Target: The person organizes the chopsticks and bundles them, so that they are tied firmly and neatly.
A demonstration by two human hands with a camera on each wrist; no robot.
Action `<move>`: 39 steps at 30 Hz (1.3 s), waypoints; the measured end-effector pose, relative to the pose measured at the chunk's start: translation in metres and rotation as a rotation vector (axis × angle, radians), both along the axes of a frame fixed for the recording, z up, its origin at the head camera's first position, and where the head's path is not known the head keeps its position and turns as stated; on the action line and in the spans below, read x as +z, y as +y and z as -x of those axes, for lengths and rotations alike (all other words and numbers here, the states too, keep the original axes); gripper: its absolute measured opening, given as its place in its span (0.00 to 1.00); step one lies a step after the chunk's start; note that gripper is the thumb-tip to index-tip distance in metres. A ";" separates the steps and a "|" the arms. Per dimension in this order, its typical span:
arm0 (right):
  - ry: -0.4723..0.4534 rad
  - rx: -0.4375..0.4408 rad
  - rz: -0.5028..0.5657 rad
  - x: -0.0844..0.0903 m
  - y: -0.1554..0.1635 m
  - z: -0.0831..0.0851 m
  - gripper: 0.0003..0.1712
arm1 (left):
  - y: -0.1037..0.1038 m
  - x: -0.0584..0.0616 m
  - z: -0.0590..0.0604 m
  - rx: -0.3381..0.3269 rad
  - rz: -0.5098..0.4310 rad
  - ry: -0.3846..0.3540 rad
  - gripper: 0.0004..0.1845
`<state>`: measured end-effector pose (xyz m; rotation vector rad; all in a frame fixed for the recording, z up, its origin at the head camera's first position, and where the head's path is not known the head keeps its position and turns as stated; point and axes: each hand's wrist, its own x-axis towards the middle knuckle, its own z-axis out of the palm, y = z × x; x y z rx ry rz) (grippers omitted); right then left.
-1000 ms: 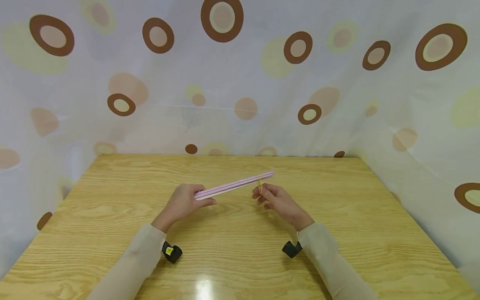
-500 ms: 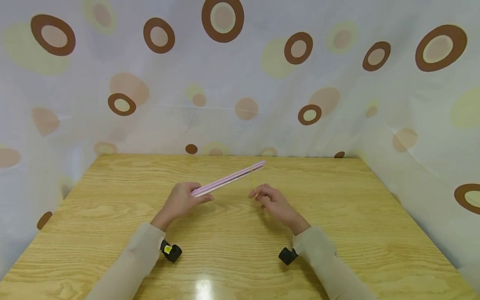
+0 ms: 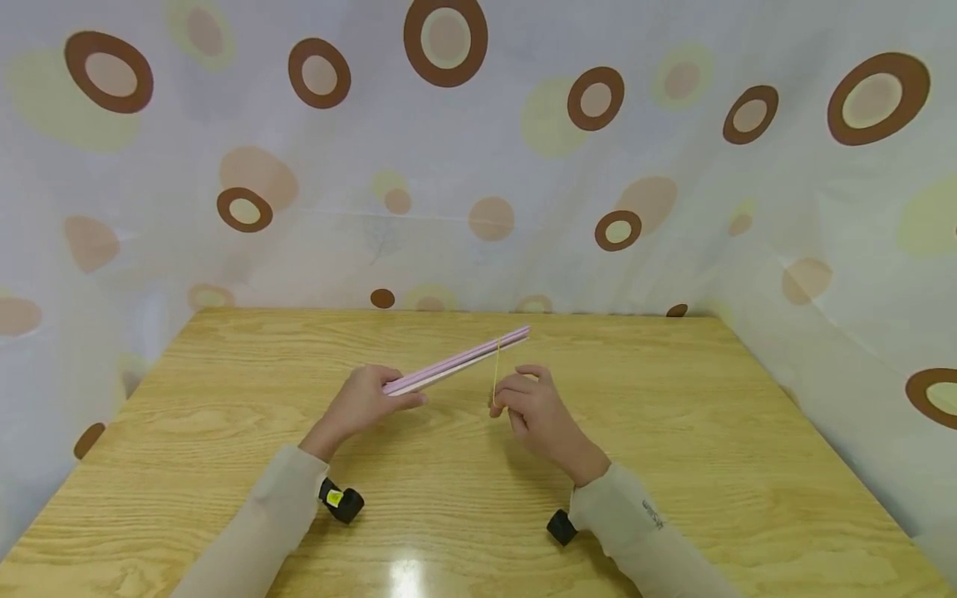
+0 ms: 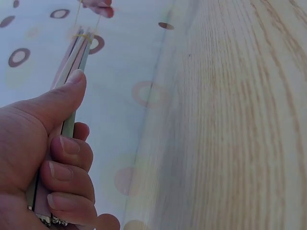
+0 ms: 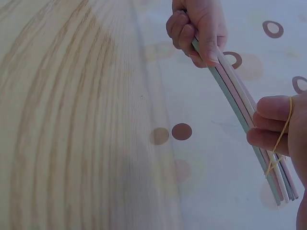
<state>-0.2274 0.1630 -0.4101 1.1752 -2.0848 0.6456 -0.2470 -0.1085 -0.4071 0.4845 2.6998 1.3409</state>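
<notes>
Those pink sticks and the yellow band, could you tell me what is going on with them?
A person holds a bundle of thin pink sticks by one end in the left hand, above a wooden table. The right hand pinches a yellow rubber band looped around the bundle near its far end and stretches it toward the person.
</notes>
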 end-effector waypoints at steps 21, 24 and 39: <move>-0.111 0.077 0.034 -0.002 -0.002 0.000 0.55 | 0.009 -0.002 -0.005 -0.002 0.017 0.015 0.15; -0.227 0.058 0.086 -0.004 -0.003 -0.001 0.66 | 0.009 -0.002 -0.006 0.016 0.020 0.021 0.16; -1.055 -0.040 0.687 0.000 -0.010 -0.008 0.57 | 0.020 0.001 -0.012 0.098 0.039 0.130 0.19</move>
